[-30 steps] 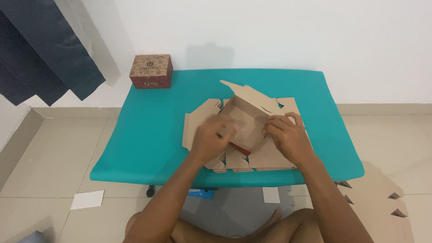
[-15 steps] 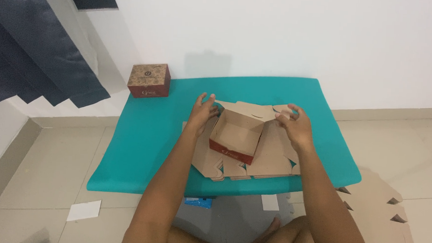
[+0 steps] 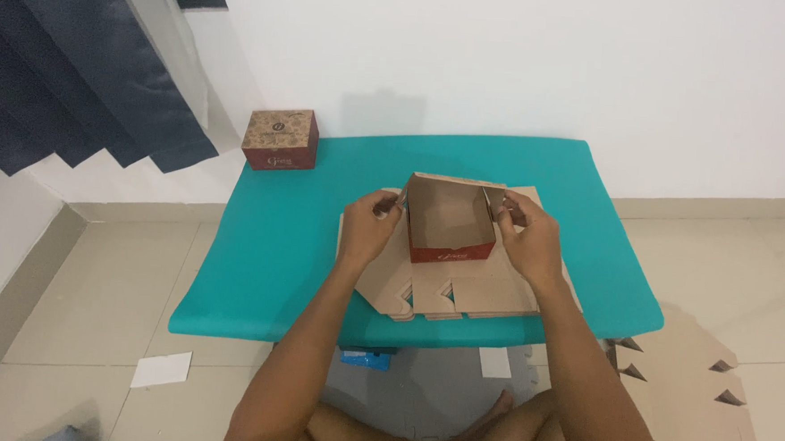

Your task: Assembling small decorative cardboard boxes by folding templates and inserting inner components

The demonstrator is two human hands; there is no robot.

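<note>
Between your hands stands a half-folded brown cardboard box with a red front band [image 3: 451,222], left hand [image 3: 367,228] pinching its left wall, right hand [image 3: 526,238] clamped on the right. Press both walls evenly so they stay square. It rests on a stack of flat cardboard blanks [image 3: 469,292] atop a low teal padded table [image 3: 266,250]; a finished patterned box [image 3: 279,138] sits far left, a beige tiled floor [image 3: 93,303] around.
</note>
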